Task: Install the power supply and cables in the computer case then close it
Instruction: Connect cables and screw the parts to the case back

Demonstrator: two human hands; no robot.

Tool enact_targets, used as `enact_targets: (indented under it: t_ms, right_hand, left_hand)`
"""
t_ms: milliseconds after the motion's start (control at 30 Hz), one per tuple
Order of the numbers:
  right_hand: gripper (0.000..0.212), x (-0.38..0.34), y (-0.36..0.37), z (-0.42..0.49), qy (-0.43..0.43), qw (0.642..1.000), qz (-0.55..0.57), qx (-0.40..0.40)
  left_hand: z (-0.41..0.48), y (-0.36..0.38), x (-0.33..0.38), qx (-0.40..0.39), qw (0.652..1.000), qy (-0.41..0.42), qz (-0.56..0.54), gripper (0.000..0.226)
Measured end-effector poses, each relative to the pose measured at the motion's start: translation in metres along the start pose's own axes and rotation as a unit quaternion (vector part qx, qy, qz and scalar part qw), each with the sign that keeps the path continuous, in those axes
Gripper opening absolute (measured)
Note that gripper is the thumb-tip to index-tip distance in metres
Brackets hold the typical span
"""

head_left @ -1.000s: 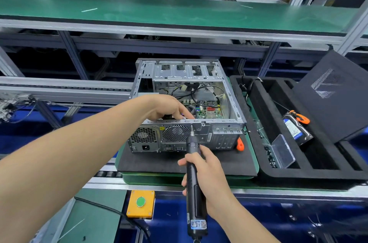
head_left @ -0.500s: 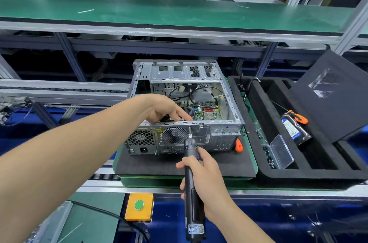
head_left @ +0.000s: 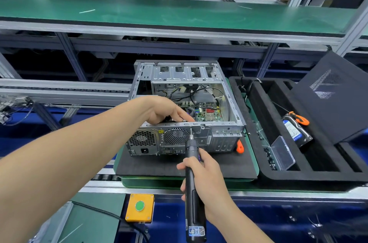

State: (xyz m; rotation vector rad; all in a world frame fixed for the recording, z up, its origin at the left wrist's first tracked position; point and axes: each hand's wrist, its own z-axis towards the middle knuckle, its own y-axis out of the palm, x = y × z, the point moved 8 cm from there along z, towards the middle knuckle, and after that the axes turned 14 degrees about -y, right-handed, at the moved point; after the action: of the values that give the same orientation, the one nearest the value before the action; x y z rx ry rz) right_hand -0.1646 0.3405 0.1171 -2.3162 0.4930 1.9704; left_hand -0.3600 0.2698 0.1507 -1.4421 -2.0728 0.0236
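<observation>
The right hand (head_left: 207, 179) is gripping the screwdriver (head_left: 191, 148) against the computer case (head_left: 225, 139) at centre frame. The left hand (head_left: 165, 111) is resting on its rim; grip unclear.

Computer case (head_left: 185, 103) on mat (head_left: 169, 165), tray (head_left: 251, 123) right.

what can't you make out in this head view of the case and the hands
Head view: what the left hand touches inside the computer case is hidden by the hand itself.
Head view: what the screwdriver tip meets on the case is too small to tell.
Head view: the screwdriver's label is too small to read; the right hand covers its middle.
</observation>
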Motion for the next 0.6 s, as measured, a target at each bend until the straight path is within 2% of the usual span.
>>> enact_targets:
  t_ms: [100,267,433,600]
  right_hand:
    - [0.025,-0.001,0.000,0.000,0.006,1.000,0.000,-0.003]
    - [0.018,0.000,0.001,-0.001,0.006,1.000,0.009,-0.004]
    - [0.038,-0.001,0.001,-0.001,0.011,1.000,0.013,-0.002]
    - [0.038,-0.003,0.000,-0.002,0.010,1.000,0.015,-0.005]
  left_hand:
    - [0.001,0.001,0.002,-0.004,1.000,-0.003,-0.001,0.047]
    - [-0.001,0.004,0.003,-0.004,1.000,0.007,0.004,0.051]
    - [-0.007,0.004,0.004,0.015,1.000,0.005,0.027,0.059]
    - [-0.013,0.004,0.010,0.035,0.998,0.003,0.053,0.061]
